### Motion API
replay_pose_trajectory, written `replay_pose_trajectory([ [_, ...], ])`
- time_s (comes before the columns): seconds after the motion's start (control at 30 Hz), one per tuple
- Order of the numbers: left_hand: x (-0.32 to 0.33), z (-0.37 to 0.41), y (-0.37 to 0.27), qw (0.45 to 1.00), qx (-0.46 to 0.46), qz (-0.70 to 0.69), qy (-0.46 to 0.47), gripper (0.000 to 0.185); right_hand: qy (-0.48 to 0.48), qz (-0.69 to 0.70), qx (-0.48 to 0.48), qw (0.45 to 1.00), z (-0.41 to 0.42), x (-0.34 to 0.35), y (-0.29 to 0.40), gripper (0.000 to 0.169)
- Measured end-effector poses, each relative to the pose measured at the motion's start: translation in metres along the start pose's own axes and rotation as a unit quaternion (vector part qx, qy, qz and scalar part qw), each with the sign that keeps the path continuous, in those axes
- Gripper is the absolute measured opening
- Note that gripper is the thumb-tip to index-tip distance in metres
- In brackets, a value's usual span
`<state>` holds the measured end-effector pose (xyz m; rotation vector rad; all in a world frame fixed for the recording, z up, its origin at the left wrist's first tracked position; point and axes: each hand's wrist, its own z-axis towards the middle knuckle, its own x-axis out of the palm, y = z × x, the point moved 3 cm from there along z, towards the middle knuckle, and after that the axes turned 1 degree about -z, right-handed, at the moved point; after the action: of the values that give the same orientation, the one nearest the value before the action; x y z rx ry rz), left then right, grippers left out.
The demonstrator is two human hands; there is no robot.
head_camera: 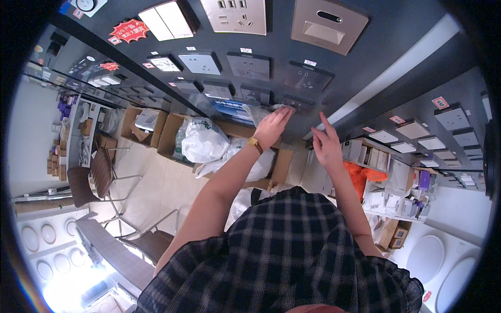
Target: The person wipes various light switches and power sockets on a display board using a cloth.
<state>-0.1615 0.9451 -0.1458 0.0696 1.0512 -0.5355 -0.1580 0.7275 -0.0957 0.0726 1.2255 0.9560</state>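
My left hand [273,126], with a watch [254,144] on its wrist, presses a grey cloth [257,113] against the dark display panel [274,47]. The cloth lies at the lower edge of a dark wall socket [297,101], partly hidden behind my fingers. Beside it on the left is a blue printed sheet [231,109]. My right hand [328,146] is empty, its fingers apart, close to the pale strip [352,99] along the panel's right side. Whether a fingertip touches the panel I cannot tell. Higher up sit a gold USB socket [235,15] and more dark sockets [249,66].
Below the panel stand cardboard boxes [164,135] holding white plastic bags [205,141]. Brown chairs [103,172] and a counter [113,250] are at the left. On the right are shelves with boxes [391,195], an orange bag [354,178] and another panel of switches [430,143].
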Motion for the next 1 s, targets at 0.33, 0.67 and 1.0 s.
replay_pose_trajectory([
  [0.33,-0.002,0.023,-0.016,0.999,0.04,-0.025,-0.014,0.049,0.021,0.019,-0.011,1.0,-0.004,0.005,-0.005,0.022],
  [0.67,-0.009,0.034,-0.021,0.996,0.083,-0.008,0.016,0.05,0.02,0.014,-0.032,0.999,-0.001,0.011,-0.001,0.023],
  [1.0,0.029,0.021,0.011,0.985,0.128,-0.022,0.118,0.039,0.039,0.009,-0.032,0.999,-0.004,0.012,-0.013,0.024],
])
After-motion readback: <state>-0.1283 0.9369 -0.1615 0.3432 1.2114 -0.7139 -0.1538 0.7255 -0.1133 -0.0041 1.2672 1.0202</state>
